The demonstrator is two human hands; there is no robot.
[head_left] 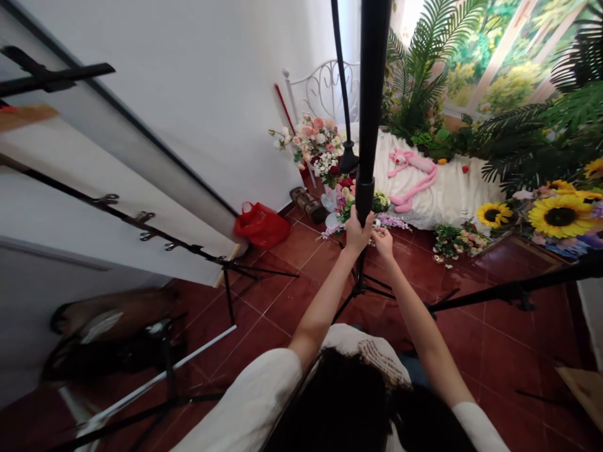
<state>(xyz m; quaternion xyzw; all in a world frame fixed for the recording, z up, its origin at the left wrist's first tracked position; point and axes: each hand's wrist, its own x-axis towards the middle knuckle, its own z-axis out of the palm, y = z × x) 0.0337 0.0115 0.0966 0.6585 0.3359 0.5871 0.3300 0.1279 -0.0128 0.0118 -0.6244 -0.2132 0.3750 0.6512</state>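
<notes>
A black light stand [373,94] rises through the middle of the head view, its upper end out of the picture. My left hand [358,233] is closed round the pole, just under a wider collar. Close beside it, my right hand [382,242] is pinched at the right of the pole; whatever sits between those fingertips is hidden. Below both hands the stand's tripod legs [360,289] spread over the floor. A black cable [342,81] with a thick, dark end hangs just left of the pole.
Artificial flowers [313,141] and a bed with a pink plush toy [417,166] lie beyond the stand. A red bag [262,225] rests by the wall. Another black stand [513,292] crosses at right. Clipped backdrop bars [141,216] and a white pole [160,376] are at left.
</notes>
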